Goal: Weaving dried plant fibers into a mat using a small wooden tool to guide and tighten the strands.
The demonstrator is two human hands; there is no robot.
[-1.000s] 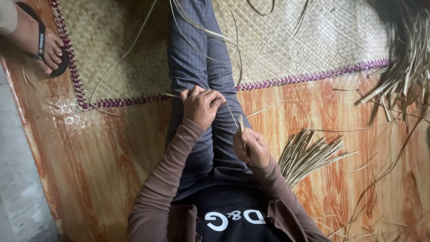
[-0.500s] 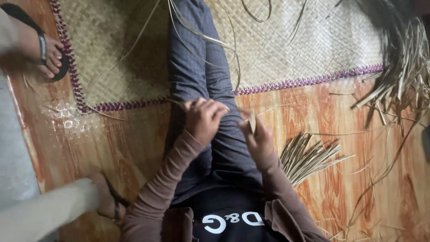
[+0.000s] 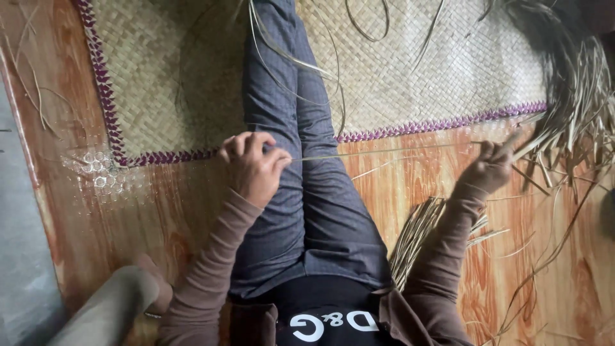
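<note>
Right hand (image 3: 492, 168) is motion-blurred, so grip on the thin reed strip (image 3: 384, 151) can't be told. Woven mat (image 3: 160, 83) and far-right pile of loose strips (image 3: 576, 83) cut off by top edge. Another person's leg (image 3: 109, 307) cut off at near-left edge.

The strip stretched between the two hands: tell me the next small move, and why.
Probably lower the right hand to lay the strip on the bundle of strips beside the leg. The strip is taut from the left hand, fully drawn out above the floor.

Matt woven straw mat (image 3: 173, 96); glossy wood-grain floor (image 3: 564, 256); dry reed strip (image 3: 384, 152).
</note>
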